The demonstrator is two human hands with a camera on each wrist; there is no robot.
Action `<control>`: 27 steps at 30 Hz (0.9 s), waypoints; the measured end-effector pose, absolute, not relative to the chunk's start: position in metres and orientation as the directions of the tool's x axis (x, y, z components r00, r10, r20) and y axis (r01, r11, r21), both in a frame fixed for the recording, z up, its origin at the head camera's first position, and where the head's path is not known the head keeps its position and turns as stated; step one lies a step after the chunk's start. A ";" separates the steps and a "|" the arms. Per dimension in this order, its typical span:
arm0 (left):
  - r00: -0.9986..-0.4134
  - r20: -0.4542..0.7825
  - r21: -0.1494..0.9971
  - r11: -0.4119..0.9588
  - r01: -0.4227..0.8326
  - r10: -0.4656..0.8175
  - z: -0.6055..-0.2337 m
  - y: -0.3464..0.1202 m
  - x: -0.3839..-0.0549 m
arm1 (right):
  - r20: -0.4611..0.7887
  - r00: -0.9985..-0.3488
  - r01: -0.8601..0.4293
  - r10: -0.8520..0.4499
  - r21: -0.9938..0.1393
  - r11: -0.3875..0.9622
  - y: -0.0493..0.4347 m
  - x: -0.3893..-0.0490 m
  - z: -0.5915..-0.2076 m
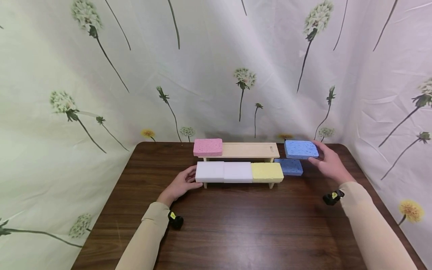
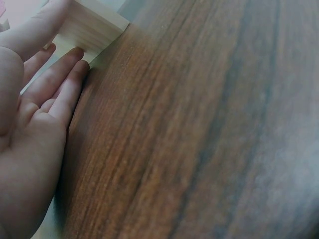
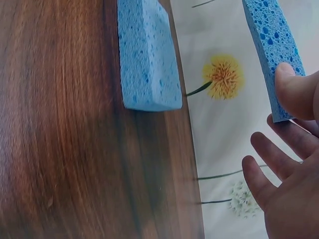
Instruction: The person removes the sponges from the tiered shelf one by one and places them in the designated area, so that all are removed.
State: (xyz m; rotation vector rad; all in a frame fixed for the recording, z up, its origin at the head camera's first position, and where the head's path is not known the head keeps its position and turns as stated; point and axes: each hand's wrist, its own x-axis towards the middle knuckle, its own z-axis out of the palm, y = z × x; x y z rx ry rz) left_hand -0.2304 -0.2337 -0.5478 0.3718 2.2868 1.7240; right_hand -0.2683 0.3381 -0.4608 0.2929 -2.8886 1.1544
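My right hand [image 1: 330, 162] pinches the end of a blue sponge [image 1: 301, 149], thumb on its near face, above a second blue sponge [image 1: 293, 167]. In the right wrist view, that second sponge [image 3: 149, 57] lies on the table and the outer fingers are spread below the held one. At the left end of the front wooden stand [image 1: 237, 183], my left hand [image 1: 182, 182] touches the stand with fingers extended. Two white sponges [image 1: 210, 171] and a yellow sponge [image 1: 267, 171] sit in a row on this stand.
Behind stands another wooden stand [image 1: 249, 150] with a pink sponge [image 1: 207, 147] at its left end. Both stands are on a dark wooden table [image 1: 236, 225]. A flower-print curtain [image 1: 209, 75] hangs along the table's back and sides.
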 end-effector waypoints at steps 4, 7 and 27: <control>-0.936 -0.049 0.961 0.271 0.051 0.348 -0.548 -0.234 -0.230 | 0.063 -0.985 -0.159 -0.161 -0.695 0.701 0.344 -0.269 -0.465; -0.936 -0.046 0.962 0.269 0.053 0.349 -0.549 -0.234 -0.229 | 0.052 -0.987 -0.145 -0.153 -0.707 0.693 0.349 -0.268 -0.468; -0.938 -0.047 0.961 0.272 0.052 0.345 -0.548 -0.233 -0.229 | 0.013 -0.996 -0.071 -0.086 -0.684 0.726 0.376 -0.264 -0.488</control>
